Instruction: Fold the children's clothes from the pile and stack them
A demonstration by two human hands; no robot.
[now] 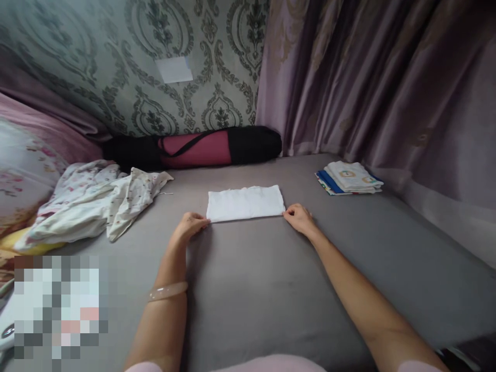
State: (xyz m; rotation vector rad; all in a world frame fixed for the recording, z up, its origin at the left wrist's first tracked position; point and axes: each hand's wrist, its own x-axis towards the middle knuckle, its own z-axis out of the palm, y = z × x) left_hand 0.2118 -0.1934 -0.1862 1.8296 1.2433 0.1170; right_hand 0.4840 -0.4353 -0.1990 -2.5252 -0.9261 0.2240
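A white cloth (246,203), folded into a long rectangle, lies flat on the grey bed sheet (248,289) in front of me. My left hand (192,224) pinches its near left corner between thumb and fingers. At the near right corner, my right hand (299,217) holds the edge in the same kind of pinch. The cloth's far edge looks slightly uneven. A pale bangle circles my left forearm.
Folded cloths (351,178) are stacked at the right. Crumpled patterned cloths (112,199) lie at the left. A black and dark pink long bag (197,149) rests against the wall. Purple curtains (329,77) hang at the right. Something blurred out sits at the lower left.
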